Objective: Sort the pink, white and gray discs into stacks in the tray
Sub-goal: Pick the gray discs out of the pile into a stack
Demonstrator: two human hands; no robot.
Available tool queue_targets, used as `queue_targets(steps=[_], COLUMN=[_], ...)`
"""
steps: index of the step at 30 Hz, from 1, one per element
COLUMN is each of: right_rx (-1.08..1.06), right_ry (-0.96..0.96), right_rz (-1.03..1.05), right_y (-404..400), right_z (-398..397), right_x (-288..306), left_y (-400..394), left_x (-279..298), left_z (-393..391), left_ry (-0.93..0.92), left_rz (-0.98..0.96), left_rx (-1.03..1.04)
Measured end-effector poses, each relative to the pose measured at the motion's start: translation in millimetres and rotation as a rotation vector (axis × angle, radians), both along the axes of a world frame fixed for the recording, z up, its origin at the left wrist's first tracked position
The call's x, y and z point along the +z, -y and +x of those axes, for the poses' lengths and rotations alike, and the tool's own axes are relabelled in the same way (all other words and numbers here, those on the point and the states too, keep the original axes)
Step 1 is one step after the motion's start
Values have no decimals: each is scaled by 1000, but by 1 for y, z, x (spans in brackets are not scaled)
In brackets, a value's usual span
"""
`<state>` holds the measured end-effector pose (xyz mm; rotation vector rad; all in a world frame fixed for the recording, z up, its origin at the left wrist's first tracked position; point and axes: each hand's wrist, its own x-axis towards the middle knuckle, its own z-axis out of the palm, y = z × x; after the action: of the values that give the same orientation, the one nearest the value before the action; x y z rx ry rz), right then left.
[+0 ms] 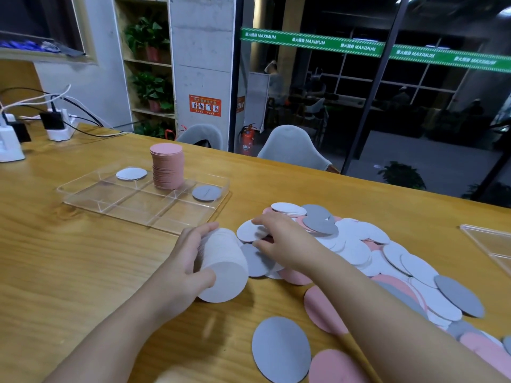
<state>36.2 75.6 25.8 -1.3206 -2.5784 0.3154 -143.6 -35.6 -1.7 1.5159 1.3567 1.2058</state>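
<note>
A green strip (359, 47) on the glass at one o'clock reads "MAXIMUM" over and over. At eleven o'clock a clear tray (116, 205) holds a tall pink stack (167, 165), a white disc (131, 173) and a gray disc (206, 192) in separate compartments. The left hand (188, 261) curls its fingers around a white stack (224, 265) on the wooden table (69, 266). The right hand (279, 239), at three o'clock of it, pinches a white disc in the loose pile (387, 258).
</note>
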Motion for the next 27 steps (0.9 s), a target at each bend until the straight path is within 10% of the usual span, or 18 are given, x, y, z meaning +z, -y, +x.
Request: queue_targets(steps=[14, 21, 27], right_rx=[-104, -6, 72], right_ry=[98, -575, -634], right_rz=[356, 522, 345], right_y=[-9, 8, 46], right_z=[-23, 14, 48], right_x=[-8, -11, -16], left_y=[-2, -4, -5], left_x=[1, -1, -4], left_z=[1, -1, 0], left_ry=[-11, -74, -98], left_rz=[44, 53, 37], left_rx=[38, 45, 39])
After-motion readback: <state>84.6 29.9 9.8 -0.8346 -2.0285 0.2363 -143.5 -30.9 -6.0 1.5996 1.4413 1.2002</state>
